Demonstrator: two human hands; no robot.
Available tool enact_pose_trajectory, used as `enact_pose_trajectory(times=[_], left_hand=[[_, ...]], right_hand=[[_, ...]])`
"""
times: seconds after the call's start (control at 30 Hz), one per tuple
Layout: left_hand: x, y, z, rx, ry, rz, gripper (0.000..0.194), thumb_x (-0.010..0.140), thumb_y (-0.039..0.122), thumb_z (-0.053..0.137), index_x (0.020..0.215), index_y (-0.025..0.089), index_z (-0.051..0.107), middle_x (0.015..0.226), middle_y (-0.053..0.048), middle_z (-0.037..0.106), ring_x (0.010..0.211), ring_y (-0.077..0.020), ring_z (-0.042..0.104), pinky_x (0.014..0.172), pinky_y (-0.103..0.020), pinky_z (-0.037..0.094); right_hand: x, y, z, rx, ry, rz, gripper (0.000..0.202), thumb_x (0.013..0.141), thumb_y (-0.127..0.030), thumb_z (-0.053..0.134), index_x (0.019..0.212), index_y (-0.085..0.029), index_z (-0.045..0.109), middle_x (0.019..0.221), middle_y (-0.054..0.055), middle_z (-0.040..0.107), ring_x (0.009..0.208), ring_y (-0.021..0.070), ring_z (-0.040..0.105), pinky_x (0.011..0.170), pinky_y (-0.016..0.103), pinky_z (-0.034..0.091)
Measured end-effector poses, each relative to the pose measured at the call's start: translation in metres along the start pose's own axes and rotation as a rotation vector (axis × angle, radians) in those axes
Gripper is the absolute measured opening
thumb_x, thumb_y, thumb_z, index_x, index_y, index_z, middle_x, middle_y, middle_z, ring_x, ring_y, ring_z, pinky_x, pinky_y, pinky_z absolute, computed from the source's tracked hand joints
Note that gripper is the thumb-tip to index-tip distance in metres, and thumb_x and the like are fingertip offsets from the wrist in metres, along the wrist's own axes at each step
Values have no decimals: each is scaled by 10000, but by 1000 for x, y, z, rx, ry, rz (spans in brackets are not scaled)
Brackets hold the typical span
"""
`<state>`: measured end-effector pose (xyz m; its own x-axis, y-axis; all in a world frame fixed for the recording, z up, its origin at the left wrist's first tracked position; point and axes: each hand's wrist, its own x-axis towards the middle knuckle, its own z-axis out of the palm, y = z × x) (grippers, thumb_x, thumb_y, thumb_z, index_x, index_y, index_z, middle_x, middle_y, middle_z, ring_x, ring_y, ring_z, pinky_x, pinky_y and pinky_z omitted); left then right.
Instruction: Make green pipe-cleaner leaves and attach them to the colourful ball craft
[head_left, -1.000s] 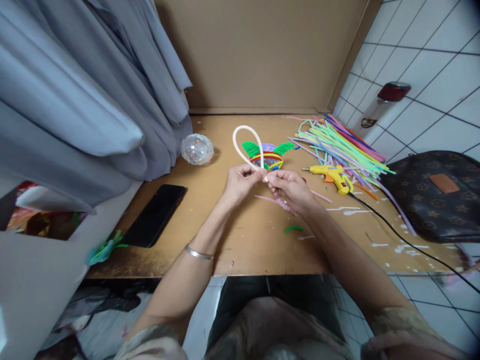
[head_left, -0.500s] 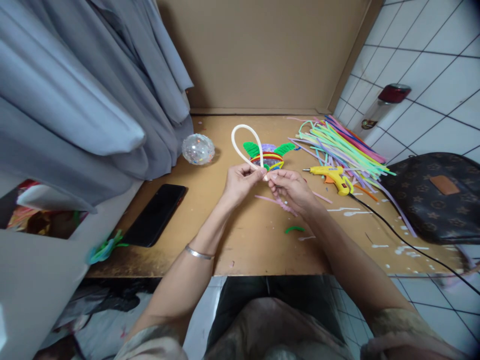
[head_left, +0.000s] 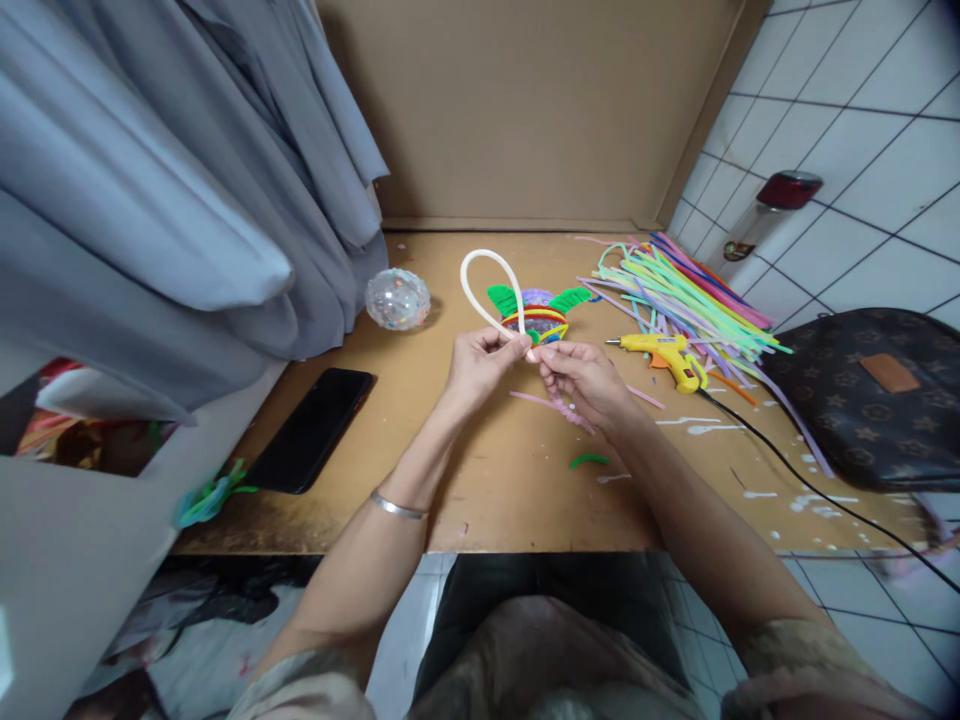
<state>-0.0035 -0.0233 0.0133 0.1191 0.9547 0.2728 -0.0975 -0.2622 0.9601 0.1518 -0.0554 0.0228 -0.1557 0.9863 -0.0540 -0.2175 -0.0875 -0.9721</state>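
A white pipe cleaner (head_left: 470,262) is bent into a teardrop loop that stands up above my hands. My left hand (head_left: 484,368) pinches it low down, where its two ends come together. At that same spot the fingertips of my right hand (head_left: 583,378) are closed on the ends. Just behind the loop sits a colourful craft piece (head_left: 551,314) with red and yellow bands and two green leaf-like parts, partly hidden by the loop and fingers. Pink pipe cleaner pieces (head_left: 574,412) lie under my right hand, and a short green piece (head_left: 589,460) lies nearer me.
A clear ball (head_left: 397,299) and a black phone (head_left: 311,430) are on the left. To the right lie a yellow glue gun (head_left: 664,352) with its cord, a pile of coloured pipe cleaners (head_left: 690,295), a brown bag (head_left: 877,400) and a red-lidded bottle (head_left: 765,215).
Almost nothing differs. The white loop leans very slightly further left, while both hands keep their pinch at its base.
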Motion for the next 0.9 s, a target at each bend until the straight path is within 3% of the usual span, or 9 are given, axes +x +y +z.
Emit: enact_pose_trajectory(times=[0.27, 0.43, 0.63, 0.8, 0.9], left_hand=[[5, 2, -6, -47, 124, 34, 455, 623, 504, 860, 519, 159, 583, 474, 34, 519, 453, -53, 386, 468, -221, 309], [5, 3, -5, -101, 106, 24, 472, 623, 497, 857, 501, 163, 546, 460, 38, 507, 441, -48, 382, 474, -223, 317], [2, 3, 0, -146, 74, -9, 468, 591, 526, 868, 536, 156, 588, 466, 39, 508, 447, -49, 385, 470, -220, 285], [0, 2, 2, -162, 47, -20, 465, 579, 531, 873, 544, 152, 605, 468, 32, 516, 446, -54, 392, 466, -224, 275], [0, 0, 2, -170, 33, -9, 442, 599, 517, 871, 560, 151, 625, 470, 29, 522, 445, -57, 397, 467, -227, 274]], right_hand=[[0, 2, -2, 36, 20, -35, 330, 607, -428, 839, 761, -161, 721, 581, -39, 548, 513, 66, 464, 467, 201, 359], [1, 4, -2, 18, 61, -71, 440, 656, -566, 829, 686, -198, 590, 530, -51, 494, 456, 65, 404, 417, 199, 310], [2, 7, 2, -28, 181, -219, 573, 722, -647, 752, 543, -225, 408, 453, -91, 283, 418, 52, 222, 375, 206, 228], [1, 6, 4, -102, 78, -262, 391, 669, -515, 803, 719, -198, 578, 591, -54, 470, 509, 72, 373, 433, 204, 306], [-1, 5, 5, -141, -7, -219, 293, 729, -468, 716, 774, -195, 618, 670, -19, 542, 566, 96, 439, 444, 208, 323]])
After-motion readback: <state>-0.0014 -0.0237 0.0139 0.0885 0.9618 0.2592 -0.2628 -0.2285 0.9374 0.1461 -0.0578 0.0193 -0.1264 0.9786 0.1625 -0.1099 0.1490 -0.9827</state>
